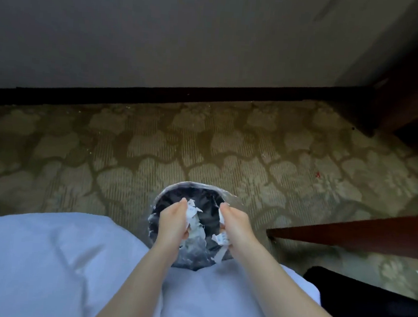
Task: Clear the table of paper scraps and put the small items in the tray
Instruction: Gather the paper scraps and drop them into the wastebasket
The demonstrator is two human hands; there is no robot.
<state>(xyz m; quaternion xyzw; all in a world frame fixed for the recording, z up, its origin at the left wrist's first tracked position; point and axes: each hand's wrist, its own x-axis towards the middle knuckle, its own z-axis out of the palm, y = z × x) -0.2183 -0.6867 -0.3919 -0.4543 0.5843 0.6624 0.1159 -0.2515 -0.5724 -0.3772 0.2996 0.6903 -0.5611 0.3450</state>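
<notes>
Clutching torn white paper scraps (193,213), the left hand (173,221) has its fingers (178,206) curled together around a crumpled bunch, with ragged strips spilling out past the fingertips toward the gap between the two hands. The right hand (235,225) likewise has its fingers (225,208) pressed closed on more scraps (220,239), a few of which hang loose below its knuckles. Both hands sit side by side, apart from each other, directly above the open mouth of a round waste bin (193,189) lined with a clear plastic bag; more white bits lie inside it beneath the fingers. The bin stands on a patterned carpet (153,149). A dark wooden tabletop (359,232) edge shows off to the right of the right hand's fingers. Nearer the viewer than the fingers, a pale garment (45,258) fills the lower view.
</notes>
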